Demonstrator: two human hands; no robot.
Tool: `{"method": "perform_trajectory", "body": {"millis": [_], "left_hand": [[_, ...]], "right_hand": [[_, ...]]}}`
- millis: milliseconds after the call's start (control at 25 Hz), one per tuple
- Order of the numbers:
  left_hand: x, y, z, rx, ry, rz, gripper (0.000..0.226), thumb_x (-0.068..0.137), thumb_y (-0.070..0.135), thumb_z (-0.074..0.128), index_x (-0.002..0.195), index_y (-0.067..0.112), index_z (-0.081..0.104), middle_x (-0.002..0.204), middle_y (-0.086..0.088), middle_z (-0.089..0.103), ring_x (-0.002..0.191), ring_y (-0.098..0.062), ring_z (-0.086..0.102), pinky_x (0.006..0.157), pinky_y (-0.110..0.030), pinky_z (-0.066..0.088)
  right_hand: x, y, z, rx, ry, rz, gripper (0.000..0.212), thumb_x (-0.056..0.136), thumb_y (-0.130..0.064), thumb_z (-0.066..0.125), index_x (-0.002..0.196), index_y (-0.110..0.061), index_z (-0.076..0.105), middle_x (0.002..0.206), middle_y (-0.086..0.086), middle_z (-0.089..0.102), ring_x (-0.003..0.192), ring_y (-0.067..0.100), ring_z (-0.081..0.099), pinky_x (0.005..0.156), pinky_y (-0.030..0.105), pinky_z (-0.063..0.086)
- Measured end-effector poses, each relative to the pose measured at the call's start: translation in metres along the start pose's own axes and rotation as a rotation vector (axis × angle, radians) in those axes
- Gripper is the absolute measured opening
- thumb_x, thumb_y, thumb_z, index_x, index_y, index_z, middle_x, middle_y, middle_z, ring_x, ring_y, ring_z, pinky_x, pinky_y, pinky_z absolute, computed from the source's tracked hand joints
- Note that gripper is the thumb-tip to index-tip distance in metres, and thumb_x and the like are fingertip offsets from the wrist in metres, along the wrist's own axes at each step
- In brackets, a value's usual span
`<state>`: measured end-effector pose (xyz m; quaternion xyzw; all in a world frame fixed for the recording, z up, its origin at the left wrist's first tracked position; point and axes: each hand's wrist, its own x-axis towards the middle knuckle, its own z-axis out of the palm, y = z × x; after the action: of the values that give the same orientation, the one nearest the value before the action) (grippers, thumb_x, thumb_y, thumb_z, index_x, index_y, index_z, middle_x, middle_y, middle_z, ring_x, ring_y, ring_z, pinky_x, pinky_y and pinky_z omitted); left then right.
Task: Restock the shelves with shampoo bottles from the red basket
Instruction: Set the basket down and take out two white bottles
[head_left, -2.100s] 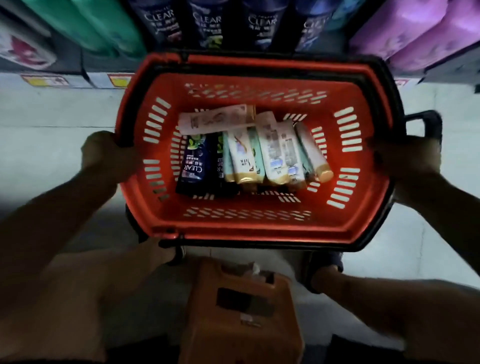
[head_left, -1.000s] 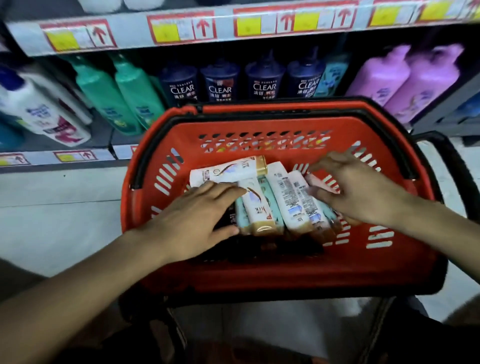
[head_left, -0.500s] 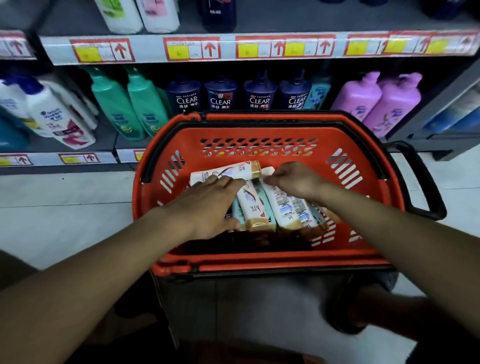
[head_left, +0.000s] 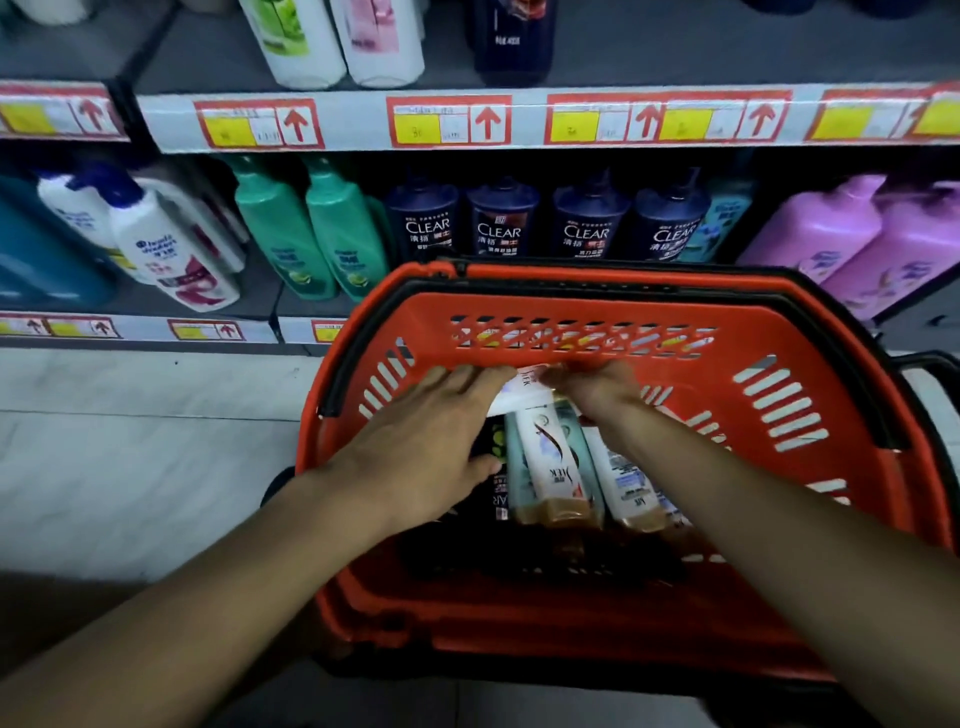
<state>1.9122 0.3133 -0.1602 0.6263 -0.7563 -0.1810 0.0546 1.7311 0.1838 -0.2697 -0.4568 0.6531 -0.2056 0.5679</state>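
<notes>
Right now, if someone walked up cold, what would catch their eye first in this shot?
The red basket fills the middle of the view, with both hands reaching into it: the left hand and the right hand meet over a white shampoo bottle lying crosswise on the others. Behind it, a row of dark CLEAR bottles stands on the shelf, under the red arrow price tags.
</notes>
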Motion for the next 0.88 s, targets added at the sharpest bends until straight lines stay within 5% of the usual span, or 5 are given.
{"method": "perform_trajectory", "body": {"millis": [240, 400, 560, 720, 880], "left_hand": [[0.022, 0.005, 0.0, -0.026, -0.022, -0.016, 0.083, 0.088, 0.033, 0.07, 0.152, 0.032, 0.017, 0.15, 0.003, 0.041, 0.137, -0.02, 0.038, 0.113, -0.039, 0.036], [0.028, 0.007, -0.012, -0.209, 0.048, -0.059, 0.083, 0.086, 0.026, 0.073, 0.151, 0.035, 0.022, 0.146, 0.005, 0.04, 0.136, -0.019, 0.041, 0.112, -0.039, 0.038], [0.032, 0.031, -0.04, -0.559, 0.214, -0.106, 0.075, 0.081, 0.025, 0.08, 0.143, 0.032, 0.038, 0.14, 0.009, 0.055, 0.128, -0.011, 0.054, 0.108, -0.041, 0.046], [0.023, 0.076, -0.074, -1.019, 0.183, -0.038, 0.049, 0.076, 0.006, 0.084, 0.119, 0.014, 0.062, 0.111, -0.002, 0.076, 0.1, -0.014, 0.073, 0.091, -0.037, 0.059], [0.02, 0.122, -0.118, -1.159, 0.236, 0.105, 0.048, 0.073, -0.002, 0.083, 0.115, 0.011, 0.065, 0.108, -0.005, 0.077, 0.098, -0.018, 0.075, 0.082, -0.027, 0.06]], "right_hand": [[-0.013, -0.016, 0.025, 0.322, -0.056, 0.097, 0.027, 0.076, -0.003, 0.084, 0.1, -0.009, 0.071, 0.101, 0.013, 0.075, 0.08, 0.022, 0.069, 0.07, 0.036, 0.059], [-0.059, -0.063, 0.001, 0.425, -0.025, -0.217, 0.04, 0.075, 0.001, 0.084, 0.108, -0.012, 0.065, 0.102, 0.014, 0.075, 0.081, 0.024, 0.071, 0.072, 0.035, 0.059], [-0.115, -0.124, -0.061, 0.471, -0.07, -0.463, 0.035, 0.082, -0.002, 0.08, 0.114, -0.011, 0.068, 0.104, 0.019, 0.076, 0.09, 0.028, 0.07, 0.093, 0.048, 0.056], [-0.179, -0.167, -0.104, 0.433, -0.133, -0.708, 0.05, 0.074, -0.012, 0.081, 0.12, -0.011, 0.06, 0.087, 0.009, 0.074, 0.079, 0.017, 0.07, 0.08, 0.029, 0.055], [-0.232, -0.199, -0.142, 0.201, -0.028, -0.864, 0.045, 0.073, -0.021, 0.082, 0.113, -0.009, 0.066, 0.098, 0.014, 0.077, 0.087, 0.018, 0.07, 0.083, 0.041, 0.059]]}}
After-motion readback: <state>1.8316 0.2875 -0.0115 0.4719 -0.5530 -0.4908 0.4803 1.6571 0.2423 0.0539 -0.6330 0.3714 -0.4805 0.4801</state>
